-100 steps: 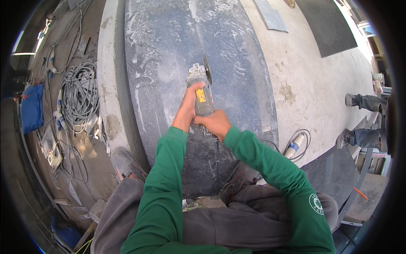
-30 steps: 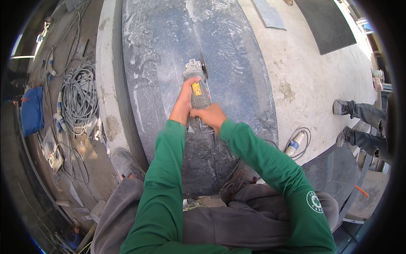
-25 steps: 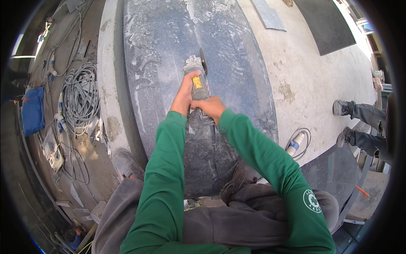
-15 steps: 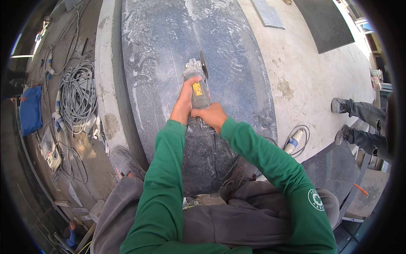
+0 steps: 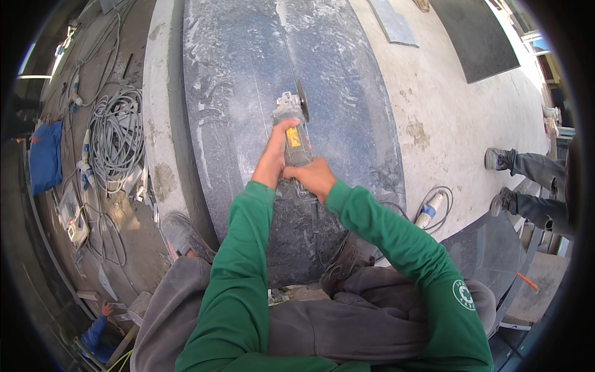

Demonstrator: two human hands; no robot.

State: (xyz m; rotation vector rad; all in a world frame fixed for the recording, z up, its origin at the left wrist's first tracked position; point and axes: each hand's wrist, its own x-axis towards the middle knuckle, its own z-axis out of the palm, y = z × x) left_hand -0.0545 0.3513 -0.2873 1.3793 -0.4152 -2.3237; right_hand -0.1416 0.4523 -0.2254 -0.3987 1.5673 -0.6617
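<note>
Both my hands are wrapped round a grey angle grinder (image 5: 299,146) with a yellow label. My left hand (image 5: 271,154) grips the body's left side near the metal head, its thumb on top. My right hand (image 5: 315,177) closes on the rear end. The thin cutting disc (image 5: 302,101) stands on edge on the right of the head, over a dusty blue-grey stone slab (image 5: 232,118). A pale straight line runs along the slab left of the grinder, and a narrow groove leads away beyond the disc. Whether the disc touches the stone I cannot tell.
Left of a concrete ledge (image 5: 162,124) lie coiled grey cables (image 5: 116,139) and a blue cloth (image 5: 46,158). A cable connector (image 5: 429,211) rests at the slab's right. Dark slabs (image 5: 474,37) lie beyond. Another person's legs (image 5: 539,173) are at right; someone in blue (image 5: 94,338) is lower left.
The grinder and both my hands have shifted slightly right and toward me in the picture. The person in blue at lower left has come further into view, with an arm raised.
</note>
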